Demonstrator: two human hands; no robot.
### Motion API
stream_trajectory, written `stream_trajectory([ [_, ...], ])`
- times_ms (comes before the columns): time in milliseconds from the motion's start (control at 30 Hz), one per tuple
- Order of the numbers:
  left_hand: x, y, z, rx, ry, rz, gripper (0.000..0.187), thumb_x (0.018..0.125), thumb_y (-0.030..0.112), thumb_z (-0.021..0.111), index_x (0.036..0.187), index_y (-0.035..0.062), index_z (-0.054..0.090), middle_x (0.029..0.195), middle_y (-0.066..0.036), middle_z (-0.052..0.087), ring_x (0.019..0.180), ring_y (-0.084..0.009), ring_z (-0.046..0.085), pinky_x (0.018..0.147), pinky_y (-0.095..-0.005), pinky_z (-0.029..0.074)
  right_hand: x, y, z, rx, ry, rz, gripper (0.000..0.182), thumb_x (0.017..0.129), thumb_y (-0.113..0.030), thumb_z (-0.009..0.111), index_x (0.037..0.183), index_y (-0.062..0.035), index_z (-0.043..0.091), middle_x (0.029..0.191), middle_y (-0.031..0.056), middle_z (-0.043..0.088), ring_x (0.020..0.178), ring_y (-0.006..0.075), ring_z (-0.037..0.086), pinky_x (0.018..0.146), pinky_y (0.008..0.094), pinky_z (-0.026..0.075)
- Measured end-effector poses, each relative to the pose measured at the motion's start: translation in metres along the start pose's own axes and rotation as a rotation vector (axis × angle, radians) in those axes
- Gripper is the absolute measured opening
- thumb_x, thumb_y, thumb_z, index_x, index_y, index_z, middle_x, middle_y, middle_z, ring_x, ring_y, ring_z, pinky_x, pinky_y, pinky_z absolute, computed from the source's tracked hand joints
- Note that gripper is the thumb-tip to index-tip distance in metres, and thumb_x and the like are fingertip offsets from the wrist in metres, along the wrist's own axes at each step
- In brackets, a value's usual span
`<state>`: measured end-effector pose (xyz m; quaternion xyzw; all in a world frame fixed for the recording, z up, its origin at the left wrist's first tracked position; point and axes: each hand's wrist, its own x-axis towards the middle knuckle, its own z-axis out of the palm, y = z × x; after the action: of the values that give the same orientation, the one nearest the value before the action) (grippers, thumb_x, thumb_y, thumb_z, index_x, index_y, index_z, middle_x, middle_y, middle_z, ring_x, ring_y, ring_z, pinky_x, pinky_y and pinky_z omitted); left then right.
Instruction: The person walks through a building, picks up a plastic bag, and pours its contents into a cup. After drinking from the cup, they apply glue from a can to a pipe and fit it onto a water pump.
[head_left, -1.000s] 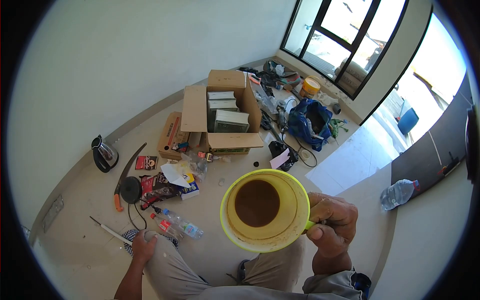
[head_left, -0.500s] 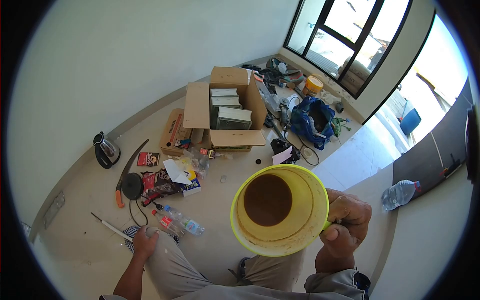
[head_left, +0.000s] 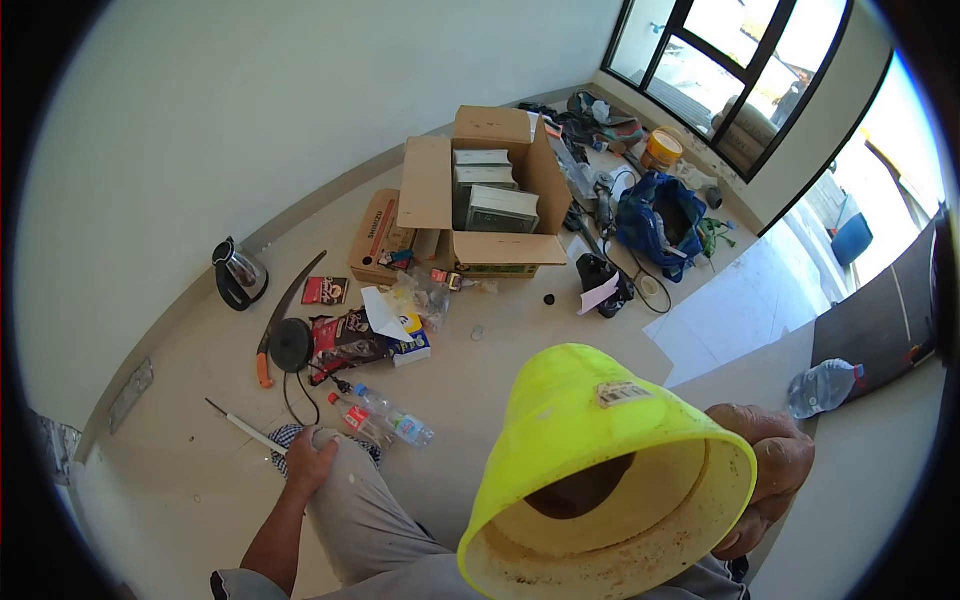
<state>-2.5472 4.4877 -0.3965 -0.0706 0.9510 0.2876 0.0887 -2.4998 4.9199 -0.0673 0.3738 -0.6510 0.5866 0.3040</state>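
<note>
Head view: my right hand [head_left: 765, 480] has its grip closed around the handle side of the yellow mug [head_left: 600, 470], which is tipped steeply toward me with its mouth facing the camera, a little dark drink pooled inside. My left hand [head_left: 312, 462] lies curled on my knee [head_left: 345, 470], holding nothing that I can make out, over a checked cloth [head_left: 285, 458].

Taking the mug as my landmark, the biggest risk is the mug itself. I judge that at this tilt the drink could run over the rim onto my trousers or the floor [head_left: 500, 350] if I tip faster than I swallow. The mug also blocks my sight of my own lap, so I would not see a drip. If my grip loosened, the mug would drop on my legs.

Counting, largest first: one open cardboard box [head_left: 490, 190] well beyond the mug, with three grey-green packs standing in it, and one flat carton [head_left: 378, 235] beside it. One blue bag [head_left: 660, 215] beyond and to the right. One kettle [head_left: 238, 275] far to the left. One curved saw [head_left: 285, 310] with an orange handle, and one black round disc beside it. Three plastic bottles: two lying together [head_left: 385, 415] just left of the mug, one [head_left: 825, 385] to its right on the counter [head_left: 870, 500]. One yellow tub [head_left: 662, 148] far beyond, near the window. The small litter I cannot count.
</note>
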Motion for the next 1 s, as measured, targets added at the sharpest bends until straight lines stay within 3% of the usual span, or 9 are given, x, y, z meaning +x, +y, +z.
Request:
stream_trajectory([
  [100,0.002,-0.007,0.004,0.015,-0.001,-0.003,0.057,0.083,0.04,0.072,0.121,-0.0034,0.064,0.117,-0.027,0.068,0.11,-0.0416,0.065,0.096,-0.0455,0.05,0.002,-0.008,0.018,-0.022,0.109,0.013,0.046,0.092,-0.04,0.072,0.08,0.0042,0.066,0.082,0.0194,0.066,0.06,0.024,0.061,0.051,0.0303,0.047],
  [167,0.003,-0.005,0.003,0.011,-0.006,-0.006,0.058,0.083,0.04,0.072,0.121,-0.0034,0.064,0.117,-0.027,0.068,0.11,-0.0419,0.065,0.096,-0.0457,0.05,0.004,-0.005,0.008,-0.111,-0.038,-0.085,0.047,0.093,-0.04,0.072,0.08,0.0048,0.066,0.081,0.0202,0.066,0.06,0.0237,0.061,0.051,0.0302,0.047],
  [267,0.004,-0.005,0.005,0.011,0.008,0.01,0.058,0.083,0.04,0.072,0.12,-0.0034,0.064,0.117,-0.027,0.068,0.11,-0.0422,0.065,0.096,-0.0459,0.05,0.003,-0.022,0.008,-0.034,0.006,0.247,0.043,0.094,-0.035,0.071,0.081,0.0054,0.067,0.081,0.0206,0.065,0.06,0.0238,0.061,0.049,0.0291,0.047],
  [500,0.008,-0.03,0.018,-0.011,-0.019,-0.025,0.055,0.083,0.04,0.072,0.117,-0.0032,0.066,0.114,-0.027,0.068,0.108,-0.0414,0.066,0.095,-0.0455,0.051,0.004,0.006,0.031,0.162,0.205,-0.208,0.027,0.093,-0.021,0.071,0.084,0.0048,0.07,0.085,0.0207,0.064,0.057,0.0199,0.061,0.045,0.0268,0.045],
  [733,0.008,-0.027,0.016,-0.036,-0.008,-0.027,0.055,0.082,0.039,0.073,0.117,-0.0034,0.066,0.112,-0.026,0.07,0.106,-0.0408,0.067,0.094,-0.0453,0.051,-0.02,-0.001,0.056,0.279,0.413,-0.243,0.017,0.09,-0.01,0.071,0.082,0.0052,0.069,0.081,0.0181,0.062,0.052,0.0156,0.059,0.037,0.0219,0.038],
  [800,0.01,-0.027,0.016,-0.038,-0.027,-0.041,0.055,0.083,0.039,0.073,0.117,-0.0034,0.066,0.113,-0.026,0.069,0.107,-0.0409,0.067,0.094,-0.0453,0.051,-0.014,-0.014,0.045,0.145,0.303,-0.142,0.015,0.087,-0.011,0.073,0.08,0.0015,0.067,0.079,0.0155,0.062,0.053,0.0164,0.058,0.04,0.0249,0.039],
  [900,0.011,-0.029,0.017,-0.012,-0.026,-0.011,0.056,0.083,0.039,0.073,0.119,-0.0034,0.065,0.113,-0.027,0.069,0.108,-0.0411,0.066,0.095,-0.0454,0.051,0.027,-0.053,0.008,-0.211,-0.044,0.105,0.016,0.081,-0.014,0.077,0.078,-0.0059,0.064,0.076,0.0114,0.063,0.053,0.0186,0.054,0.046,0.0316,0.042],
  [1000,0.012,-0.031,0.017,-0.015,-0.023,-0.008,0.058,0.083,0.039,0.073,0.12,-0.004,0.064,0.115,-0.028,0.069,0.109,-0.0413,0.066,0.095,-0.0455,0.051,0.029,-0.052,0.008,-0.196,-0.043,0.02,0.018,0.083,-0.014,0.077,0.076,-0.0056,0.063,0.073,0.0117,0.062,0.052,0.0185,0.054,0.045,0.0311,0.042],
])
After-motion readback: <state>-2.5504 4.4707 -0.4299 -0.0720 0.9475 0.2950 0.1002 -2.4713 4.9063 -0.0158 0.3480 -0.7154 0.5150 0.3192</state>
